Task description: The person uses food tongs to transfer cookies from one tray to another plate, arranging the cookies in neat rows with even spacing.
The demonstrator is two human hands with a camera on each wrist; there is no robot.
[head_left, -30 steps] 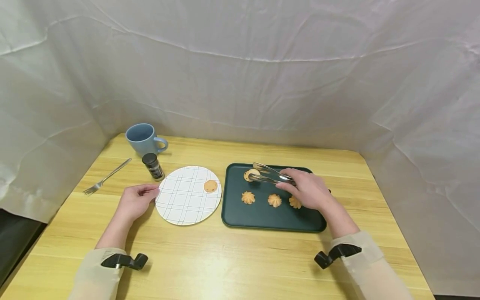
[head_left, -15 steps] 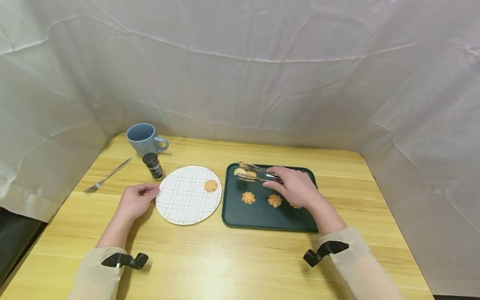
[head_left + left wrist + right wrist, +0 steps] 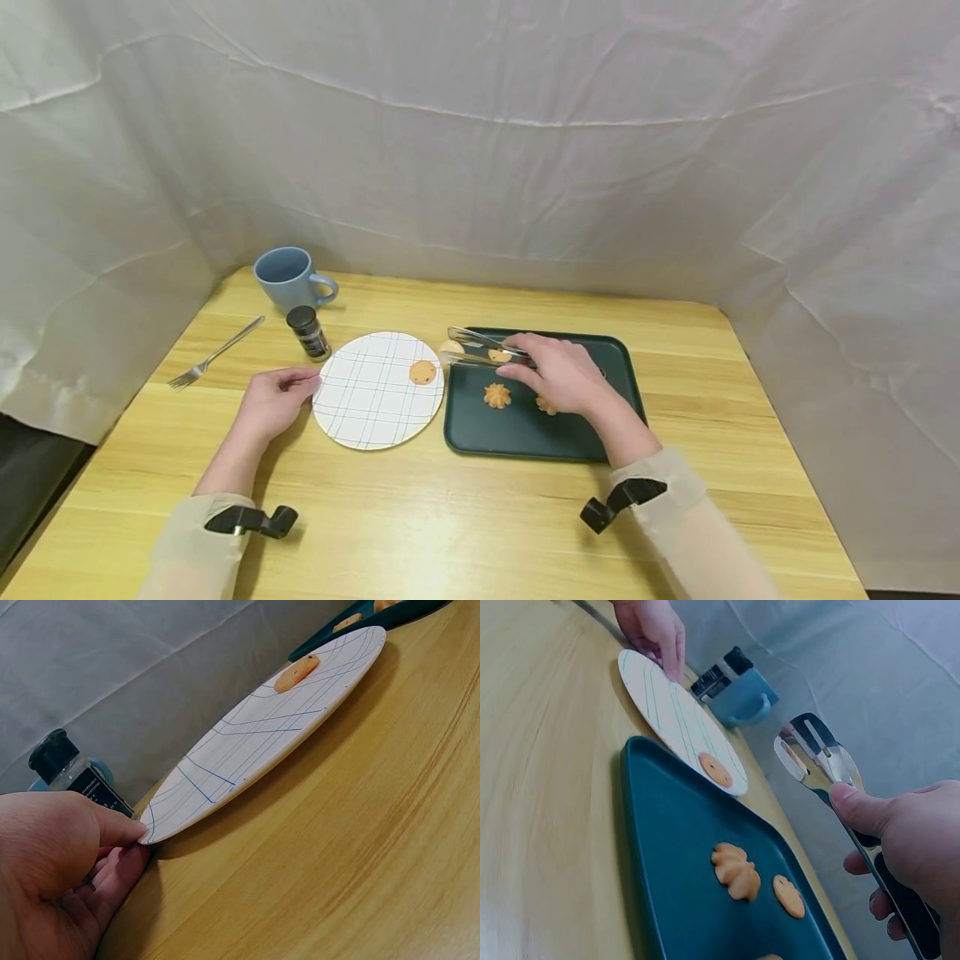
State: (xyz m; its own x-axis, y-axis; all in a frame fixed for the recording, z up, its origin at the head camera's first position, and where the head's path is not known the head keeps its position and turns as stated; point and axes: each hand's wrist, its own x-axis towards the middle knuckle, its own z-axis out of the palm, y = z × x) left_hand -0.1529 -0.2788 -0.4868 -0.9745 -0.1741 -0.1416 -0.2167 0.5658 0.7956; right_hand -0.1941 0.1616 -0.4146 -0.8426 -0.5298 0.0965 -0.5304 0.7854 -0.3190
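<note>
My right hand (image 3: 534, 368) grips metal tongs (image 3: 480, 348) that pinch a pale round cookie (image 3: 452, 347) in the air above the left rim of the dark green tray (image 3: 525, 437). In the right wrist view the tongs (image 3: 817, 754) hang above the tray (image 3: 667, 847). A white checked plate (image 3: 367, 400) lies left of the tray with one round cookie (image 3: 422, 372) on it. My left hand (image 3: 300, 387) pinches the plate's left rim (image 3: 161, 817), thumb on top. Two flower-shaped cookies (image 3: 497, 395) (image 3: 546, 405) and a round one (image 3: 499, 355) lie on the tray.
A blue mug (image 3: 288, 277) stands at the back left, with a dark-capped spice jar (image 3: 307, 332) in front of it and a fork (image 3: 213, 354) further left. White cloth walls close in the wooden table (image 3: 450, 517) on three sides.
My right hand has carried the tongs and the cookie leftward, from over the tray's back part to its left rim, close to the plate. The left hand and plate have not moved.
</note>
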